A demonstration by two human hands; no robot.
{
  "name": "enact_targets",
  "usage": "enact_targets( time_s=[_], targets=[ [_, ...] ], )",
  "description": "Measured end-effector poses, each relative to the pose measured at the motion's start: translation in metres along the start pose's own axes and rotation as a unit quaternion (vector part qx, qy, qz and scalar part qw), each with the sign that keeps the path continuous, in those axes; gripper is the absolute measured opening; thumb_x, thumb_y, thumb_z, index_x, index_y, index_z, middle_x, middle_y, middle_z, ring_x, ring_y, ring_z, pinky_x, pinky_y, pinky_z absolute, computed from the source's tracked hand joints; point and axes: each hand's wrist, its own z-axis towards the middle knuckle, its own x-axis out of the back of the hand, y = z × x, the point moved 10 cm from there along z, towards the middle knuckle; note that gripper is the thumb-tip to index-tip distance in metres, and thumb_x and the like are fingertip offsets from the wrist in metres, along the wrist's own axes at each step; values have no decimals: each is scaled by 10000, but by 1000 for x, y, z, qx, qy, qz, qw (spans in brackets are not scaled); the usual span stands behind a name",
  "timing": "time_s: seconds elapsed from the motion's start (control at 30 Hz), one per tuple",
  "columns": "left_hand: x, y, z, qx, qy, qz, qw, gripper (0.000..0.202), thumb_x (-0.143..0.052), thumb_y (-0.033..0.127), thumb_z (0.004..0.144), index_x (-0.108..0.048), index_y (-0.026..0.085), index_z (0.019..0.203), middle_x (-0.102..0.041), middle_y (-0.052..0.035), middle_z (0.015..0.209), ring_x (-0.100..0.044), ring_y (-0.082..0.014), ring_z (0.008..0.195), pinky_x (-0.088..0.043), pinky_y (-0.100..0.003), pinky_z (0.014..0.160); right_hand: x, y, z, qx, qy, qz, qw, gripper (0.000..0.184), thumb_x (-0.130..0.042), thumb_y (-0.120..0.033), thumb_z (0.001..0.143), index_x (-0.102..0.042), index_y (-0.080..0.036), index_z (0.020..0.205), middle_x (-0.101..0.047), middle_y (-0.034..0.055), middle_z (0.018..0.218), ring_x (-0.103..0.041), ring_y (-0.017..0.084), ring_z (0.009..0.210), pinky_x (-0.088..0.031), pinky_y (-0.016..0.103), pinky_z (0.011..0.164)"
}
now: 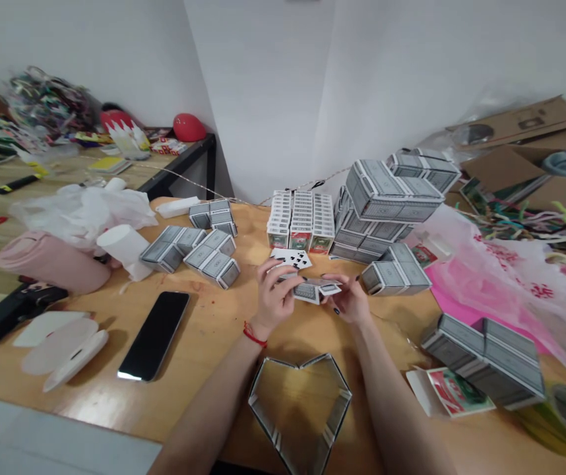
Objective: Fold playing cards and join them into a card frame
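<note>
Between my two hands are some playing cards [307, 291] with grey patterned backs, held just above the table. My left hand [274, 297] grips their left side with bent fingers. At their right end my right hand [349, 300] has its thumb and fingers closed on the cards. A loose face-up playing card [293, 257] with black pips lies just beyond my left hand. Nearer to me, between my forearms, a heart-shaped frame [274, 432] made of cards stands on the table. How many cards I hold cannot be made out.
Card boxes [300, 221] stand in rows behind my hands. Stacked heart-shaped card frames [386, 198] rise at the right, with a folded card piece [396, 270] before them. A phone [154, 336], a paper roll [125, 247] and a pink roll [53, 260] lie left.
</note>
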Motion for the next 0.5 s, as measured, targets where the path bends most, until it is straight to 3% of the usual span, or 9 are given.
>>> enact_targets(
  time_s=[0.07, 0.17, 0.27, 0.4, 0.5],
  targets=[
    [2, 8, -3, -29, 9, 32, 999, 275, -478, 78, 700, -630, 270, 823, -558, -37, 986, -399, -210, 1065, -348, -452, 934, 5, 4, 0, -19, 12, 10, 1000, 429, -550, -597, 640, -669, -197, 741, -621, 26, 563, -481, 104, 385, -299, 209, 319],
    [-4, 14, -7, -55, -8, 56, 997, 325, -467, 68, 688, -645, 309, 812, -503, -27, 1058, -354, -224, 1098, -306, -489, 960, 14, 9, 2, -30, 36, -8, 999, 250, -672, -423, 604, -652, -184, 674, -582, -7, 518, -439, 75, 369, -301, 193, 328],
    [-11, 13, -9, -50, -35, 54, 997, 366, -454, 56, 699, -645, 334, 842, -459, -18, 1113, -331, -227, 1131, -286, -491, 975, 16, 14, 4, -39, 44, -17, 998, 207, -727, -309, 554, -620, -191, 686, -559, -39, 501, -417, 63, 372, -288, 178, 331],
    [-18, -13, -11, 74, -49, 2, 996, 399, -434, 70, 735, -542, 251, 1074, -410, -77, 1194, -364, -221, 1150, -328, -437, 966, 13, 13, 7, -24, 52, -15, 998, 406, -733, -255, 543, -567, -246, 914, -592, -68, 575, -409, 53, 384, -293, 166, 348],
    [-17, -49, -23, 234, 13, -117, 965, 448, -428, 162, 791, -353, 202, 1231, -391, -119, 1232, -458, -182, 1076, -407, -349, 896, 18, 10, 8, 0, 94, -12, 996, 505, -724, -254, 548, -528, -259, 1013, -602, -77, 594, -415, 51, 390, -307, 167, 358]
  ],
)
